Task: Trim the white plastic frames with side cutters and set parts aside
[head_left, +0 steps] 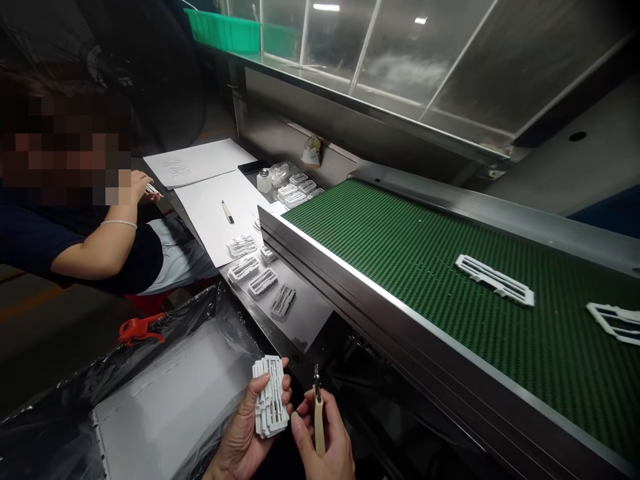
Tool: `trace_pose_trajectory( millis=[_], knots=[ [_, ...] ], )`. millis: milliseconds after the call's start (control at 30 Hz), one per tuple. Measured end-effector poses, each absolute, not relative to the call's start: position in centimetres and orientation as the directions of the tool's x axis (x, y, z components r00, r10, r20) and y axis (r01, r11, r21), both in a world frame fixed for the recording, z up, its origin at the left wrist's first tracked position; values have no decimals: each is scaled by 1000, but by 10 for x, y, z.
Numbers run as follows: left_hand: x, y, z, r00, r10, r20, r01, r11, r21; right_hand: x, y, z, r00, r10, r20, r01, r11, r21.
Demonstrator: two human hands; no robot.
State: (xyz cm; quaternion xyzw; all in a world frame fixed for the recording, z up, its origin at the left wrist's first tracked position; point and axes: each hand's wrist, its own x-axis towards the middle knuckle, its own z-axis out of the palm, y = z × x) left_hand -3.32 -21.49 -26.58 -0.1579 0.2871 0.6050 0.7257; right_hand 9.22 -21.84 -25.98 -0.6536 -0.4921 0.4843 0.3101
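Low in the head view, my left hand (247, 417) is closed around a stack of white slotted plastic parts (271, 400), thumb on one side and fingertips on the other. Beside it, a small gap to the right, my right hand (326, 433) grips a pair of nippers (319, 417) with cream handles, their metal jaws pointing up. The inner fingers of that hand are partly hidden. Beyond my hands, several stacks of similar slotted parts (263, 281) lie on the metal table. One single slotted part (495, 280) rests on the green conveyor belt (380, 247).
The conveyor's metal side rail (375, 300) rises at right. A black plastic-lined box (165, 400) with a red clamp-like handle (143, 329) stands at left. White paper (205, 213) bears a cream-handled tool (227, 212). A co-worker's arm (100, 243) is at left.
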Motion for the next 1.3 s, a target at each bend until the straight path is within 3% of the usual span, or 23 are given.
trace_pose_trajectory(
  millis=[200,367,567,700,833,967,1300],
  knots=[
    [-33,-217,-269,56,770,-636,-969,195,152,108,-179,-278,-1,942,-334,637,-257,-727],
    [-40,-225,-268,18,755,-656,-957,203,207,108,-123,-307,6,959,-284,758,-189,-624],
    [-43,-237,-268,-100,706,-701,-862,290,415,85,-80,-326,53,979,-195,873,-141,-468],
    [-44,-237,-267,-245,717,-653,-663,367,652,71,-76,-312,-12,984,-177,871,-76,-486],
    [-46,-234,-265,-366,759,-538,-394,398,829,65,-95,-269,-229,940,-252,778,21,-628],
    [-44,-234,-265,-408,787,-463,-219,408,886,66,-129,-228,-440,821,-365,674,34,-738],
    [-18,-242,-271,-273,851,-449,-147,424,893,83,-159,-223,-383,820,-425,803,69,-592]
  ],
)
